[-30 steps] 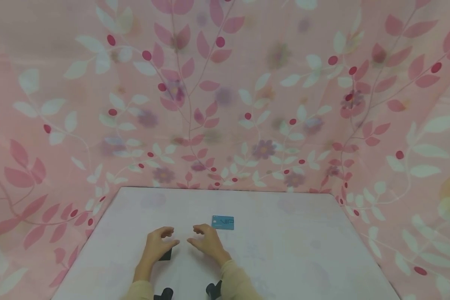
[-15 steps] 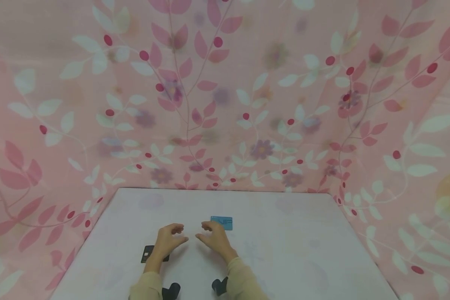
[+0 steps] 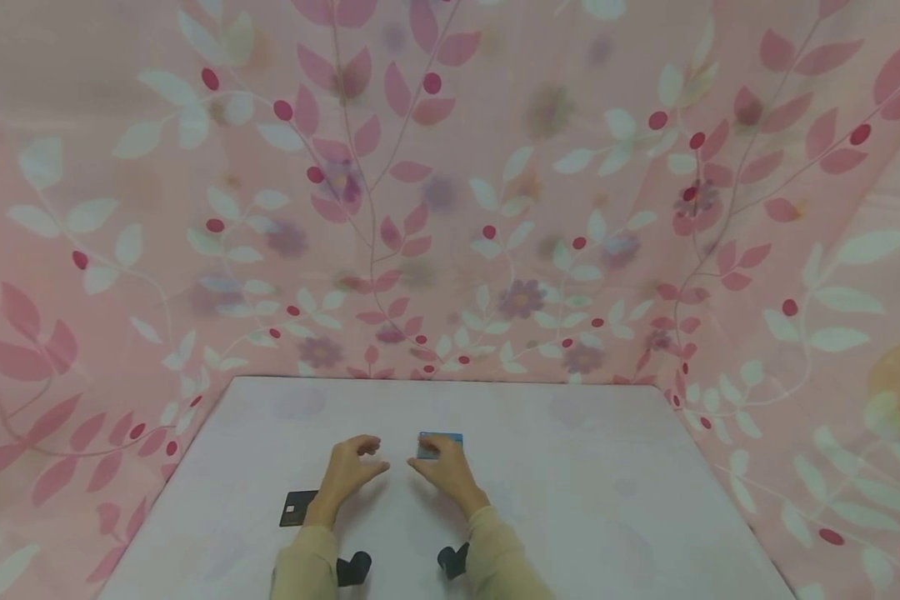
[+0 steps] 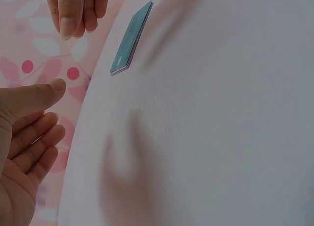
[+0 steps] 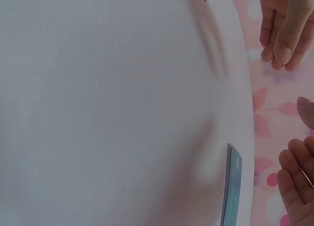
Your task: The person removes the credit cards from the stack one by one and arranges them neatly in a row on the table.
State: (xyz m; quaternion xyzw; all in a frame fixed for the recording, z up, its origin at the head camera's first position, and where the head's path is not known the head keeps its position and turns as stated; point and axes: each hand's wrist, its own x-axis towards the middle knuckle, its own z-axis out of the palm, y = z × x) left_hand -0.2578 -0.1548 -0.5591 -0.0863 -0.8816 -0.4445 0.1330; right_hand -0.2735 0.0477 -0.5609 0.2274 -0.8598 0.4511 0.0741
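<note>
My left hand (image 3: 352, 473) hovers over the white table with fingers loosely bent and thumb apart, holding nothing. Facing it across a small gap, my right hand (image 3: 450, 475) is held the same way, also with nothing in it. A blue card (image 3: 454, 437) lies beyond the right hand, which partly covers it in the head view. Seen from the left wrist, the blue card (image 4: 131, 39) shows a layered edge, like a thin stack. Left of my left wrist lies a black card (image 3: 297, 508) with a light chip, its right part hidden by the arm.
The white table (image 3: 607, 483) extends to both sides and in front of the hands. Pink floral cloth (image 3: 450, 275) hangs behind it and along both sides. A black wrist mount (image 3: 355, 569) sits on the left wrist and another black mount (image 3: 453, 561) on the right.
Both hands have moved right and slightly away from me, keeping their shape. The left arm has uncovered part of the black card; the right hand now overlaps the blue card in the head view.
</note>
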